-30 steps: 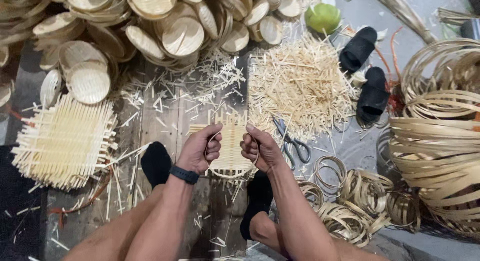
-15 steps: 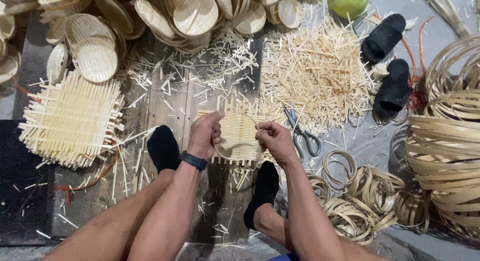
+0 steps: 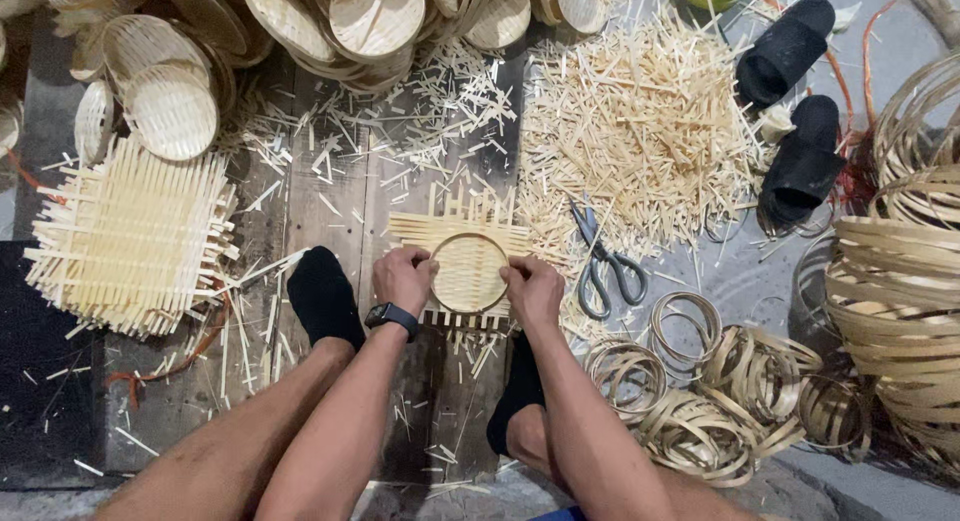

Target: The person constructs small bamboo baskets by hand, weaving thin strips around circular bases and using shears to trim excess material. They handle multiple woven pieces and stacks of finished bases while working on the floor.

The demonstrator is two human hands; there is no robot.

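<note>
At frame centre we press a hoop [image 3: 468, 272] onto a woven mat [image 3: 458, 231], left hand [image 3: 403, 278] and right hand [image 3: 533, 289] fingers clamped on its rim. We judge seating it evenly comes next.

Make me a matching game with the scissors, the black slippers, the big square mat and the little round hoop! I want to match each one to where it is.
Things:
1. grey-handled metal scissors
2. pair of black slippers
3. large square woven bamboo mat
4. small round bamboo hoop

Places:
A. far left on the floor
B. between both hands, on a small woven square
C. upper right, beside the cut strips
D. just right of the right hand

Pairs: 1-D, 2-C, 3-A, 4-B
</note>
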